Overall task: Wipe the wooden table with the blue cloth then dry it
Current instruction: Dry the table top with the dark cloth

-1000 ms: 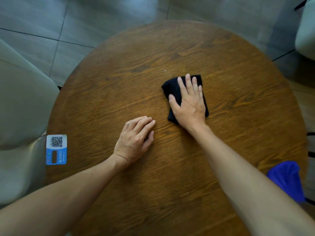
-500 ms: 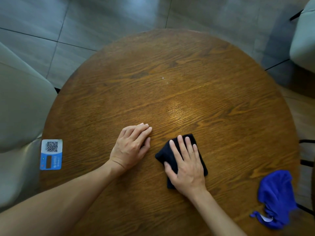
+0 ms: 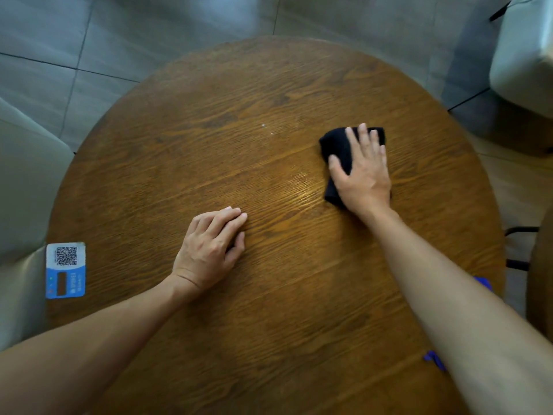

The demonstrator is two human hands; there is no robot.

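We look down on a round wooden table (image 3: 269, 295) and see both of our bare hands on it. Our right hand (image 3: 362, 175) lies flat, palm down, fingers spread a little, pressing a dark cloth (image 3: 338, 151) against the right half of the tabletop; the hand is not closed around it but laid over it. That cloth is folded into a rough rectangle whose long axis runs from near to far, tilted slightly so the far end leans to the right; its far edge shows past our fingertips and its near corner peeks out beside the heel of the hand. Our left hand (image 3: 209, 247) rests near the middle of the table, well apart from the right, fingers together and lightly curled, holding nothing. The blue cloth (image 3: 434, 359) sits at the near right edge of the table, mostly hidden under our right forearm; only two small bright scraps show, so we cannot tell how it lies or which way it points. A faint sheen marks the wood just left of the dark cloth. At the left edge sits a small card (image 3: 65, 269) with a QR code. Pale chairs (image 3: 24, 190) stand around the table on a grey tiled floor (image 3: 119, 31).
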